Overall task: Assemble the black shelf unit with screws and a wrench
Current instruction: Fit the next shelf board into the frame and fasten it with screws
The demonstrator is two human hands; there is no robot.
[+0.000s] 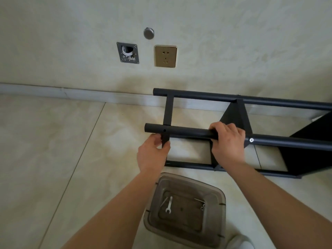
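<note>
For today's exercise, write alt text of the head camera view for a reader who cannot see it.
A person's left hand pinches a short black crossbar under a black tube of a shelf frame lying on its side on a tiled floor, while the right hand grips that tube. Nearer the viewer, a clear plastic bin holds a small wrench and some screws.

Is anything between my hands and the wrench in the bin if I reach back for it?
Nothing visible. The wrench lies uncovered in the open bin, below the left hand and right hand, which both grip the shelf frame.
</note>
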